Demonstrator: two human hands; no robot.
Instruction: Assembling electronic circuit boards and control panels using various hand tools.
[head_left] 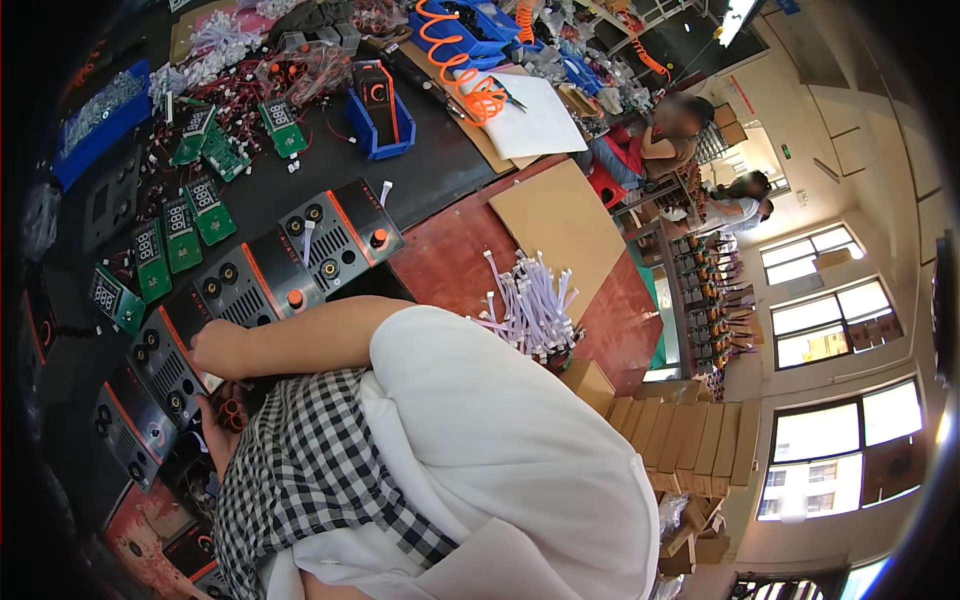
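My right hand (216, 350), its bare forearm crossing in from a white sleeve, is closed at the edge of a grey control panel (168, 372) with an orange stripe and black-ringed sockets. What its fingers grip is hidden, though a small whitish patch shows beneath them. Close below, my left hand (214, 436) sits against the same panel's edge, a digit reaching up beside it. Its other fingers are mostly hidden behind the checked apron (320, 470), and what they hold cannot be made out. Dark and reddish looped parts (233, 414) lie beside this hand.
More panels (340, 240) stand in a row along the dark bench. Green circuit boards (182, 235) with displays lie beyond them. A bundle of white cables (530, 305) rests on the red surface, near flat cardboard (560, 225). Blue bins (385, 135), stacked cartons (690, 445) and other people are around.
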